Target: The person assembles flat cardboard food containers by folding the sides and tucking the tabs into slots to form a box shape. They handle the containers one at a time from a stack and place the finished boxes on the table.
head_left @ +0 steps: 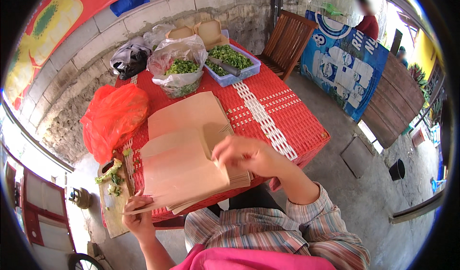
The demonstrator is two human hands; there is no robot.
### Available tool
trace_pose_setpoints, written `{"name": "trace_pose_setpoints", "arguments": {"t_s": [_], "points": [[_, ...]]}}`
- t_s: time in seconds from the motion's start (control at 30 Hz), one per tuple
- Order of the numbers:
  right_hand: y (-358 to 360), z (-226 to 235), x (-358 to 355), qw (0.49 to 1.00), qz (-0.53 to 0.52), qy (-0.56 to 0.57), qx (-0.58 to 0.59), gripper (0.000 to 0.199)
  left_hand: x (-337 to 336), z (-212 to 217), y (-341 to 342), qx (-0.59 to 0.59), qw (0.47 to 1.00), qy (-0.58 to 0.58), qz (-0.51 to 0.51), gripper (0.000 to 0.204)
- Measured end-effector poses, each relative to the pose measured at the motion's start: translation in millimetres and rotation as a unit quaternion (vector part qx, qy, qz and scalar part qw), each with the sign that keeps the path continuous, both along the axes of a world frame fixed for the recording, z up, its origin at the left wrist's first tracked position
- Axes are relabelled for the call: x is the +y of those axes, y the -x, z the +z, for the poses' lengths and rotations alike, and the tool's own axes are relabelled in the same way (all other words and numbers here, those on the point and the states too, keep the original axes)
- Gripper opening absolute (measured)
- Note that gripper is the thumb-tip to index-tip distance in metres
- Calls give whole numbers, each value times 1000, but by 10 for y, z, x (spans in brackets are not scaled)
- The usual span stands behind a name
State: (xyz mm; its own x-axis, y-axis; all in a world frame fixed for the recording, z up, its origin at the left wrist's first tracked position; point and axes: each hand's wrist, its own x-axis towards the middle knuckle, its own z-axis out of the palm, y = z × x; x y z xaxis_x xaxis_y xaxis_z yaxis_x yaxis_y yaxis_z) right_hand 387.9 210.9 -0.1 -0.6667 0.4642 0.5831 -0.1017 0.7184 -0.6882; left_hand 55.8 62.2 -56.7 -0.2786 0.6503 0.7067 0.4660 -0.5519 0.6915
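A stack of brown paper sheets [184, 114] lies on the red woven tabletop, with its top sheet [175, 162] partly raised and bent. My left hand [139, 211] pinches that sheet at its near left corner, beyond the table's front edge. Over the right side of the stack is my right hand [247, 155], slightly blurred, its fingers curled together at the sheet's edge. A red plastic bag [116, 119] sits left of the paper. Behind the stack stands a clear plastic bag [192, 82] of chopped greens.
A blue basket [243, 78] of chopped greens holds a knife [224, 65]. Vegetable scraps lie on a cutting board [111, 215] at the left edge. A wooden chair [287, 42] stands at the far side; a blue banner [342, 61] hangs beyond. A black bucket [397, 170] is on the floor.
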Motion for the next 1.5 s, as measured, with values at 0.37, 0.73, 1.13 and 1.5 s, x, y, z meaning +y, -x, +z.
{"name": "trace_pose_setpoints", "arguments": {"t_s": [0.37,0.73,1.13,1.5], "points": [[78,-97,-549,983,-174,-64,12,51,406,447,-1156,402,911,10,95,40],[-202,-539,-6,952,-265,-132,-83,18,687,280,-1187,440,890,117,36,25],[-212,-511,237,957,-226,-58,-172,16,1022,400,-1001,410,883,212,-86,12],[87,-501,297,929,-329,-27,-165,29,1325,381,-1008,334,876,327,-114,31]]}}
